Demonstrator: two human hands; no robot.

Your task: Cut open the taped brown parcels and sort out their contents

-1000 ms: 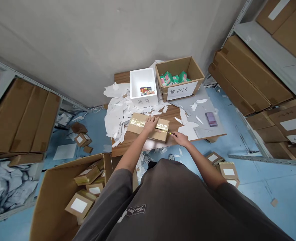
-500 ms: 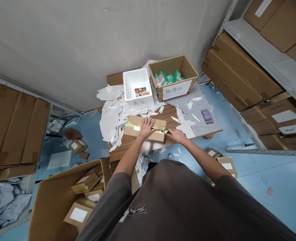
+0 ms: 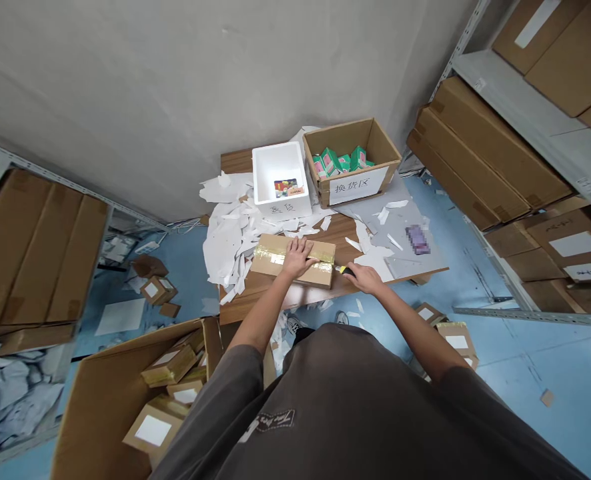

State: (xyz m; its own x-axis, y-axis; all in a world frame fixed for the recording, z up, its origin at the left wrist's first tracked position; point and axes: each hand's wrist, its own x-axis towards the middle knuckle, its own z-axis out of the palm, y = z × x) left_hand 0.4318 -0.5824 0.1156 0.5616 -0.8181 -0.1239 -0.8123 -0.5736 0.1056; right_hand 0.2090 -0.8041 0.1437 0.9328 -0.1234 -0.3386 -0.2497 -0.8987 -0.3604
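Observation:
A long cardboard box lies on the wooden table, with shiny yellowish tape along its top. My left hand rests flat on the box, its fingers spread. In my right hand is a utility knife with a yellow and black handle, gripped in closed fingers. The knife's blade end points left at the right end of the box, close to the tape seam. Whether the blade touches the cardboard is too small to tell.
Torn white paper covers the table's left side. Behind stand a white foam box and a carton of green packs. A large open carton of parcels is at lower left. Loaded shelves stand on the right.
My right hand and the utility knife have moved slightly right, away from the box top to its right end. My left hand stays on the box. The whole view has shifted a little.

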